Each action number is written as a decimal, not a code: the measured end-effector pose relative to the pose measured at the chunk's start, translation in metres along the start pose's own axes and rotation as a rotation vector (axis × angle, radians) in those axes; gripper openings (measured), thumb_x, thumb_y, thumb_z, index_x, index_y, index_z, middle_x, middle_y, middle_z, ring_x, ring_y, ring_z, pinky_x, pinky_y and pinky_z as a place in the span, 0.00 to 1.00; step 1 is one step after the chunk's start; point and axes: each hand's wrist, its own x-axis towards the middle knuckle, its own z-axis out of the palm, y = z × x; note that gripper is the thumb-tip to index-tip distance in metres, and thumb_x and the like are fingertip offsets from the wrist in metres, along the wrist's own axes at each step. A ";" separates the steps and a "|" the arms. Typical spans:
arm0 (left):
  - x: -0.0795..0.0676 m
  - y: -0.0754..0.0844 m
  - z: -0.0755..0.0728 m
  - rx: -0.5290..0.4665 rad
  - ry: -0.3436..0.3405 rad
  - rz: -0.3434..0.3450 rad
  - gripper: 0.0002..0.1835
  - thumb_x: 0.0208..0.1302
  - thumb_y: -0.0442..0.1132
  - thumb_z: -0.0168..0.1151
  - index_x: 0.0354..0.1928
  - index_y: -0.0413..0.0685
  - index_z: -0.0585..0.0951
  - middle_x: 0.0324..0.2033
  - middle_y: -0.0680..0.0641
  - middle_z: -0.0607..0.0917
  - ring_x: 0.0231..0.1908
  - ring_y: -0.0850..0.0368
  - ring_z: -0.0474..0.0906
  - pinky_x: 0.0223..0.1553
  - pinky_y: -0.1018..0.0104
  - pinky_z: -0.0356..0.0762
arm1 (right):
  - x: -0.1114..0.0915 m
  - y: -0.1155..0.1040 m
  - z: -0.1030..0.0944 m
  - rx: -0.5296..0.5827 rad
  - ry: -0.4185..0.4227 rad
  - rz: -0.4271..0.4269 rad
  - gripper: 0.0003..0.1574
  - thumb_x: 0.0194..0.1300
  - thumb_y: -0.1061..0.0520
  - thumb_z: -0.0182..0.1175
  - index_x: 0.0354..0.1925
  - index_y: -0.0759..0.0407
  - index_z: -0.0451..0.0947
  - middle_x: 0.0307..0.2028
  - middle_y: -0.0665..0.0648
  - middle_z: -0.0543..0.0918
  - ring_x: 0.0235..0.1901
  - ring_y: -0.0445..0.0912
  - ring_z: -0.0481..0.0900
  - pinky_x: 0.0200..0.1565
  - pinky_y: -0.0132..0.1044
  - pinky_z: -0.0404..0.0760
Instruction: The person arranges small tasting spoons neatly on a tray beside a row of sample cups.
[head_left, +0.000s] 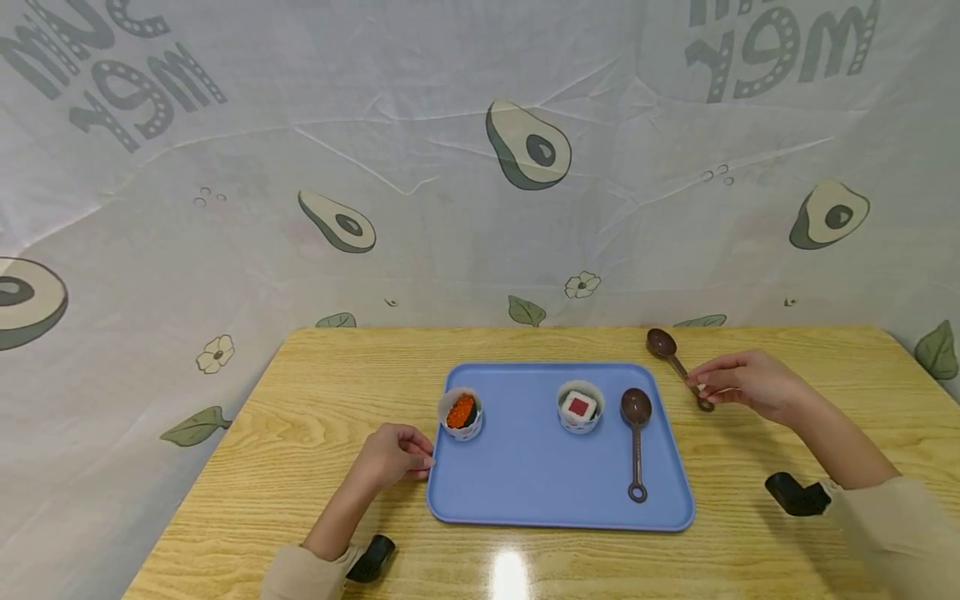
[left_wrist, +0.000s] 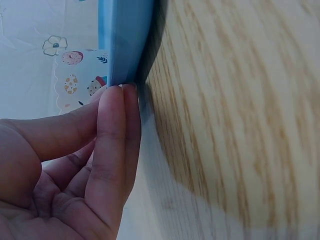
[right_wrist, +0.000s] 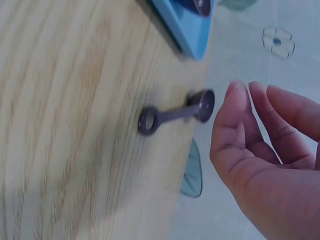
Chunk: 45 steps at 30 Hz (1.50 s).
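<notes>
My left hand (head_left: 392, 455) is at the left edge of a blue tray (head_left: 517, 492), thumb and fingertips pinching its rim, as the left wrist view shows close up. My right hand (head_left: 753, 385) hovers over the handle of a brown spoon (head_left: 678, 367) lying on the table right of the tray. In the right wrist view a gap shows between the spoon (right_wrist: 175, 114) and the fingers (right_wrist: 232, 107), which are loosely bent and hold nothing. A second brown spoon (head_left: 637, 442) lies on the tray, its bowl toward the back.
Two paper cups stand on the tray: one (head_left: 465, 432) with orange-topped sushi (head_left: 461, 412) at the left, one (head_left: 576, 425) with a white piece with a red centre (head_left: 579, 405). A wooden table (head_left: 300, 400) lies beneath; an avocado-print cloth (head_left: 442, 208) hangs behind.
</notes>
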 end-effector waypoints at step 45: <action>-0.001 -0.003 0.001 -0.038 -0.017 0.021 0.04 0.51 0.20 0.61 0.28 0.30 0.78 0.19 0.43 0.76 0.19 0.57 0.78 0.26 0.64 0.82 | 0.032 0.022 -0.004 -0.117 0.092 0.058 0.24 0.69 0.60 0.46 0.53 0.82 0.65 0.40 0.52 0.78 0.36 0.42 0.74 0.39 0.37 0.78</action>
